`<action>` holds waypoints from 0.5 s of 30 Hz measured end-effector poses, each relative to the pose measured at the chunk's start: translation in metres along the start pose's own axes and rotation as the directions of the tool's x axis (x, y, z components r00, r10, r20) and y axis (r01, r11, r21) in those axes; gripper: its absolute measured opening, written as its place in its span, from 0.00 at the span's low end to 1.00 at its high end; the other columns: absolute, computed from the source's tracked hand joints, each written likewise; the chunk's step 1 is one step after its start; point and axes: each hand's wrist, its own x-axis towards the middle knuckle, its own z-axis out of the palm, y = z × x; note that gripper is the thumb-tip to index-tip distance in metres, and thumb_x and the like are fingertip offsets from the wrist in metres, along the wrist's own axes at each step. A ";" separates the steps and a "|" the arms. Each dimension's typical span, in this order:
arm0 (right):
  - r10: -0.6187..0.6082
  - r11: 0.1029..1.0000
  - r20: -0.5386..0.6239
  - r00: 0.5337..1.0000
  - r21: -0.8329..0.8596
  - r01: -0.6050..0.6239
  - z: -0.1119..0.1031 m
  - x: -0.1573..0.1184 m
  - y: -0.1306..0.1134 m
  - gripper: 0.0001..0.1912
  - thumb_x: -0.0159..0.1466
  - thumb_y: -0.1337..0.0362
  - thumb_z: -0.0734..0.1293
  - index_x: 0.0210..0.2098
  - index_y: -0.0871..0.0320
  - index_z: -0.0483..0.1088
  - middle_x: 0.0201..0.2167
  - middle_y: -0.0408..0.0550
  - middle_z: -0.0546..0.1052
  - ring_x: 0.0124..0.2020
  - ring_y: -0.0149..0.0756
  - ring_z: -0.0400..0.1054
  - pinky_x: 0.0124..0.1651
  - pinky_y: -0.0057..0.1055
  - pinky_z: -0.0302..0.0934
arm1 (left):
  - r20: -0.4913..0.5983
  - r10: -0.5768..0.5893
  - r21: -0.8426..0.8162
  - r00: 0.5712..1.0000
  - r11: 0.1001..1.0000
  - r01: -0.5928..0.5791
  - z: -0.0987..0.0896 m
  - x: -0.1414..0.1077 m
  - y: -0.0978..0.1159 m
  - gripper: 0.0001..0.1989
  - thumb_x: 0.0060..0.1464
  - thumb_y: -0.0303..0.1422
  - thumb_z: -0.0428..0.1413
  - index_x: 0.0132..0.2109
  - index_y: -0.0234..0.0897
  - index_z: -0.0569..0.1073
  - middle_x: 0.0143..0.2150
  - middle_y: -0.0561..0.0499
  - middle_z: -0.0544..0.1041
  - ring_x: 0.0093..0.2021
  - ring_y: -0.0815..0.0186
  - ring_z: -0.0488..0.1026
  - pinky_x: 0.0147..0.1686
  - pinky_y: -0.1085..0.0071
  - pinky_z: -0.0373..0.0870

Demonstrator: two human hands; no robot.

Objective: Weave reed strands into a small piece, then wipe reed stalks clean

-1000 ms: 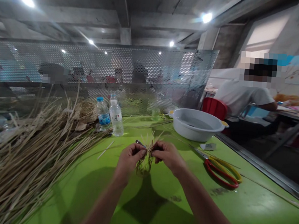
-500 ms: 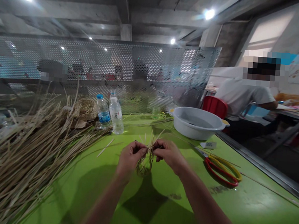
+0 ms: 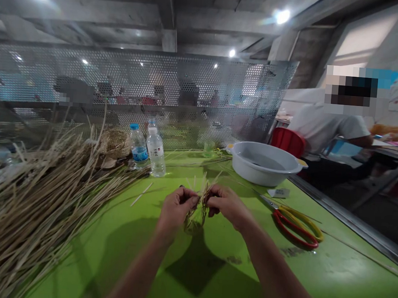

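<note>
The small open woven piece [image 3: 203, 207] is located between my two hands, above the middle of the green table [image 3: 233, 280]. My left hand [image 3: 177, 207] is positioned at its left side, thumb and forefinger pressed together on the upper edge of the weave. My right hand [image 3: 227, 203] is positioned at its right side, level with the left, fingers curled and the tips pinching the strands near the same edge; which single strand each hand grips is too small to tell. The body of the piece extends downward from my fingertips, below and between them, and its pale loose ends [image 3: 204, 181] project upward and fan out above the grip. Whether its base bears on the table cannot be determined from this angle. A cut strip [image 3: 141, 194] lies flat to the left of my left hand, well apart from the piece. Further left is a large heap of long strips [image 3: 46, 206]. Scissors [image 3: 294, 225] with one red and one yellow handle lie to the right of my right hand, not touching it. A pale basin [image 3: 264, 165] stands beyond my right hand; a blue-capped bottle [image 3: 138, 151] and a white-capped bottle [image 3: 156, 155] stand beyond my left.
</note>
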 end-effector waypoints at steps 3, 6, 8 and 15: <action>0.007 1.000 0.018 1.000 0.030 -0.007 0.000 0.000 -0.002 0.05 0.46 0.69 0.63 0.22 0.58 0.70 0.18 0.40 0.71 0.19 0.28 0.63 0.24 0.26 0.61 | 0.000 -0.002 -0.008 1.000 1.000 0.002 0.001 -0.001 0.000 0.09 0.40 0.34 0.65 0.30 0.35 0.76 0.26 0.53 0.73 0.28 0.69 0.67 0.30 0.73 0.63; 0.024 0.997 0.044 0.999 0.078 -0.027 0.001 -0.001 -0.006 0.04 0.45 0.68 0.64 0.21 0.58 0.70 0.18 0.40 0.70 0.19 0.28 0.62 0.23 0.25 0.61 | 0.007 -0.020 -0.018 1.000 1.000 0.020 0.001 -0.002 0.000 0.10 0.40 0.35 0.65 0.30 0.35 0.76 0.26 0.53 0.73 0.28 0.69 0.67 0.30 0.74 0.63; 0.030 0.993 0.061 0.998 0.114 -0.036 0.001 -0.001 -0.008 0.04 0.44 0.68 0.64 0.20 0.58 0.70 0.17 0.39 0.70 0.18 0.27 0.62 0.23 0.25 0.60 | 0.007 -0.033 -0.025 0.999 0.999 0.033 0.001 -0.003 0.001 0.10 0.40 0.36 0.65 0.30 0.35 0.76 0.26 0.53 0.73 0.28 0.69 0.67 0.30 0.73 0.64; 0.010 0.980 0.075 0.997 0.199 -0.024 0.000 -0.002 -0.006 0.04 0.45 0.67 0.67 0.23 0.59 0.73 0.19 0.41 0.72 0.20 0.28 0.64 0.26 0.27 0.60 | -0.006 -0.037 -0.047 0.999 0.998 0.036 0.000 -0.004 0.003 0.11 0.40 0.36 0.66 0.30 0.35 0.76 0.26 0.53 0.74 0.28 0.70 0.68 0.30 0.74 0.64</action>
